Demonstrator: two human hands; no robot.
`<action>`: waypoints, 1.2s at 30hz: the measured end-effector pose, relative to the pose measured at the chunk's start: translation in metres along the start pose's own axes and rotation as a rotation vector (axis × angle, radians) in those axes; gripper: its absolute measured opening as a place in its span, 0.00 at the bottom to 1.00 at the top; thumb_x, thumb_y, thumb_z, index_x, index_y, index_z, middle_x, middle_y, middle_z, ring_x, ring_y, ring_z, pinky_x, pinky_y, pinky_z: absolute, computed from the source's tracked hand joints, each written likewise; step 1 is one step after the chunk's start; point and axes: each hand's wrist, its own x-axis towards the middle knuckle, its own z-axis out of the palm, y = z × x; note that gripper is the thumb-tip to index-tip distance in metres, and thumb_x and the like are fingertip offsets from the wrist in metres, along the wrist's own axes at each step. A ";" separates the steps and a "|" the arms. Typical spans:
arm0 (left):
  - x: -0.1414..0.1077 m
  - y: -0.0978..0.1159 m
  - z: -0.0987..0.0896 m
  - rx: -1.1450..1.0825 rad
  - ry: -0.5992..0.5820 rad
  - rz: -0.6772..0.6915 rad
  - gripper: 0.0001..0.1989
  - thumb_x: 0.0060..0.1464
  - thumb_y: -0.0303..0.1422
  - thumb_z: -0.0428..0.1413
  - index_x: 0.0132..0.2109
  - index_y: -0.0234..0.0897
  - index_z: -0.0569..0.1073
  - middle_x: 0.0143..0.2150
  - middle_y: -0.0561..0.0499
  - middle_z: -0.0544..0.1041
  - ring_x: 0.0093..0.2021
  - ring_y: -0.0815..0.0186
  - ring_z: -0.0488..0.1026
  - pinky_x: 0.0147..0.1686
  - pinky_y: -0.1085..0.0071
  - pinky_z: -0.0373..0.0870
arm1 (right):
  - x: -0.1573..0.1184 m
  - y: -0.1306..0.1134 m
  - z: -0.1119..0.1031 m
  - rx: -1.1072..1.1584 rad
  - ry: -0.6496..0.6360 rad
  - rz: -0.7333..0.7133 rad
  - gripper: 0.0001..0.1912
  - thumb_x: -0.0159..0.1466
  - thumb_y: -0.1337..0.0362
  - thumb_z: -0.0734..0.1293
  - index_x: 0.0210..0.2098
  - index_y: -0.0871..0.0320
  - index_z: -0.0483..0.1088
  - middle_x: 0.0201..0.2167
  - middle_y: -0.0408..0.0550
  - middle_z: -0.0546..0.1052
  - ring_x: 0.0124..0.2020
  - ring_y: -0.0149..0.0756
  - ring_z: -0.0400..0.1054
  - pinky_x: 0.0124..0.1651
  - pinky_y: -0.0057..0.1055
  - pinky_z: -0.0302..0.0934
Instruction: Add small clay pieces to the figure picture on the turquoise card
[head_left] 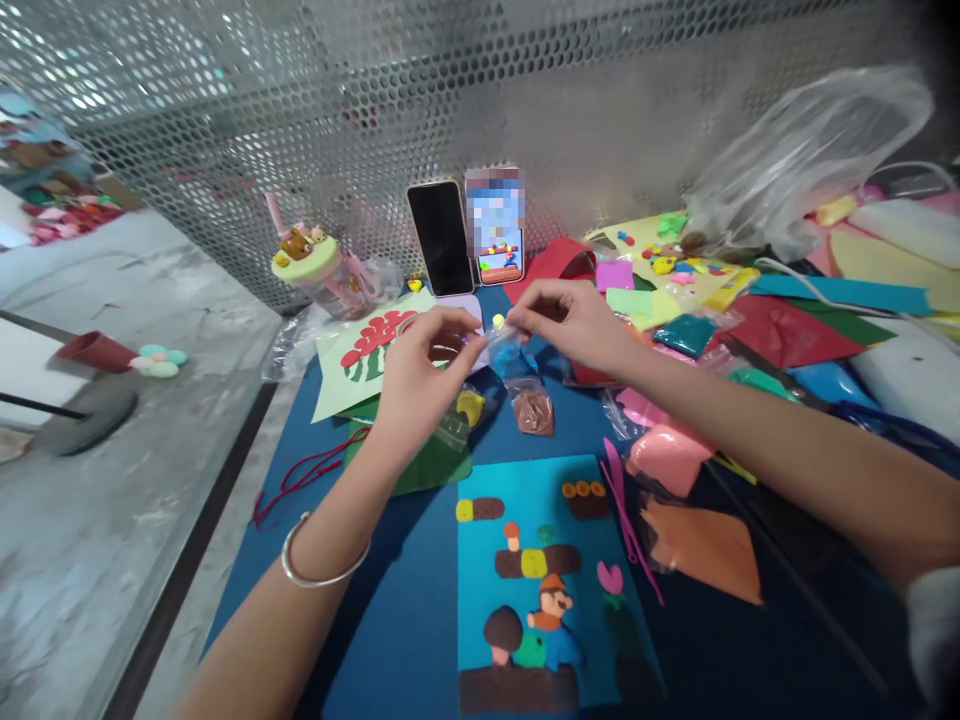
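Note:
Both hands are raised over the far half of the blue table. My left hand and my right hand pinch the two sides of a small clear bag with blue clay inside. Just below that bag lies a packet of brown clay, and a packet of yellow clay is under my left hand. Nearer to me is a bright blue sheet with a clay scene of blocks, mushrooms, a flower and a capped figure.
Two phones lean against the perforated metal panel. A lidded cup stands at the back left. Clay packets, coloured sheets and a plastic bag crowd the right. Pink tools lie beside the blue sheet.

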 end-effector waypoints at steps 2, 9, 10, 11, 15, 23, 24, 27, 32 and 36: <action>0.001 -0.002 0.000 -0.047 0.028 -0.028 0.05 0.50 0.28 0.60 0.36 0.35 0.74 0.34 0.52 0.76 0.31 0.72 0.74 0.33 0.77 0.72 | -0.001 0.001 0.000 0.008 -0.031 0.003 0.15 0.57 0.53 0.70 0.27 0.59 0.71 0.25 0.44 0.75 0.28 0.31 0.68 0.33 0.29 0.63; 0.001 -0.006 0.000 0.063 0.001 -0.019 0.08 0.50 0.32 0.61 0.38 0.34 0.76 0.31 0.51 0.78 0.30 0.70 0.74 0.33 0.75 0.72 | -0.002 0.003 0.000 -0.057 -0.100 -0.004 0.09 0.56 0.57 0.71 0.30 0.58 0.74 0.29 0.45 0.78 0.32 0.34 0.72 0.40 0.35 0.66; 0.001 -0.007 -0.001 0.096 -0.025 -0.026 0.07 0.50 0.33 0.61 0.36 0.34 0.77 0.30 0.51 0.78 0.29 0.70 0.74 0.32 0.74 0.72 | -0.002 0.003 0.000 -0.065 -0.087 -0.012 0.10 0.56 0.57 0.70 0.29 0.58 0.74 0.29 0.45 0.78 0.33 0.35 0.72 0.40 0.35 0.66; 0.002 -0.007 -0.002 0.123 -0.050 -0.029 0.07 0.50 0.34 0.61 0.33 0.34 0.77 0.30 0.51 0.78 0.28 0.70 0.73 0.31 0.74 0.72 | -0.001 0.004 0.000 -0.072 -0.080 -0.021 0.10 0.57 0.56 0.70 0.30 0.58 0.74 0.30 0.46 0.78 0.33 0.35 0.72 0.41 0.35 0.66; 0.002 -0.008 -0.004 0.152 -0.083 0.017 0.07 0.51 0.33 0.60 0.29 0.34 0.76 0.28 0.51 0.78 0.28 0.69 0.73 0.31 0.74 0.71 | -0.002 0.004 -0.002 -0.107 -0.111 -0.033 0.12 0.57 0.54 0.70 0.31 0.58 0.75 0.31 0.47 0.79 0.34 0.36 0.72 0.41 0.36 0.66; 0.000 -0.006 -0.002 0.184 -0.100 0.053 0.06 0.51 0.33 0.60 0.32 0.34 0.77 0.31 0.50 0.79 0.31 0.68 0.74 0.33 0.72 0.72 | -0.002 0.004 -0.004 -0.340 -0.187 -0.203 0.08 0.61 0.60 0.67 0.32 0.59 0.74 0.31 0.46 0.78 0.32 0.34 0.70 0.37 0.31 0.61; -0.001 -0.005 -0.002 0.197 -0.102 0.059 0.05 0.51 0.33 0.60 0.33 0.35 0.77 0.31 0.50 0.79 0.31 0.67 0.74 0.33 0.71 0.71 | -0.002 0.003 -0.004 -0.352 -0.186 -0.238 0.08 0.62 0.60 0.67 0.32 0.59 0.74 0.31 0.46 0.77 0.32 0.33 0.69 0.37 0.30 0.61; -0.001 -0.002 -0.003 0.295 -0.100 0.099 0.04 0.52 0.31 0.59 0.33 0.36 0.77 0.31 0.50 0.79 0.31 0.67 0.73 0.32 0.71 0.69 | -0.002 0.000 -0.004 -0.382 -0.178 -0.299 0.08 0.63 0.60 0.66 0.32 0.59 0.74 0.31 0.46 0.77 0.32 0.33 0.69 0.37 0.30 0.60; -0.002 0.004 -0.004 0.409 -0.056 0.166 0.03 0.53 0.29 0.59 0.32 0.36 0.76 0.29 0.51 0.77 0.28 0.69 0.71 0.28 0.73 0.66 | -0.001 -0.008 -0.011 -0.438 -0.193 -0.339 0.09 0.64 0.60 0.65 0.32 0.57 0.74 0.32 0.46 0.78 0.34 0.34 0.69 0.38 0.31 0.59; -0.005 0.012 -0.003 0.461 -0.088 0.208 0.04 0.54 0.32 0.59 0.33 0.37 0.75 0.27 0.53 0.75 0.26 0.69 0.70 0.27 0.73 0.63 | -0.002 -0.013 -0.015 -0.521 -0.215 -0.428 0.09 0.65 0.61 0.63 0.33 0.58 0.73 0.30 0.46 0.76 0.31 0.32 0.67 0.35 0.31 0.57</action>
